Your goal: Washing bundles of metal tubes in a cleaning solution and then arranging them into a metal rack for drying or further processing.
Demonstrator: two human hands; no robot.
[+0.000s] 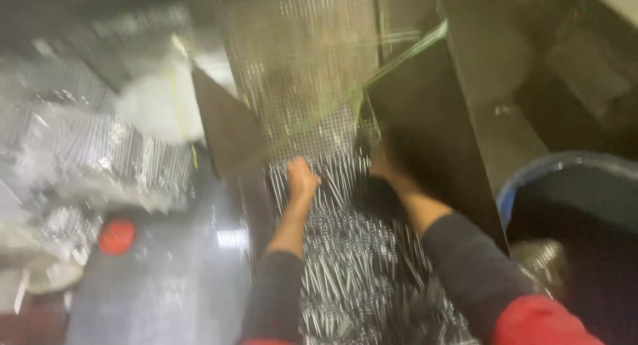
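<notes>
Our left hand (pixel 302 179) is fisted on the heap of thin shiny metal rods (pixel 352 252) in the perforated steel chute (pixel 299 59); our right hand (pixel 380 164) touches them, grip blurred beyond telling. Sharp ends could likely prick us, or rods spill toward the blue barrel (pixel 525 179).

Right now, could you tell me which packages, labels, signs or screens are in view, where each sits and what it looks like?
Clear plastic bags of metal rods: left of the chute, crumpled, silvery.
Blue drum: right edge, round rim, dark inside.
Red round cap: lower left, on a blurred grey container.
No labels, signs or screens can be made out.
</notes>
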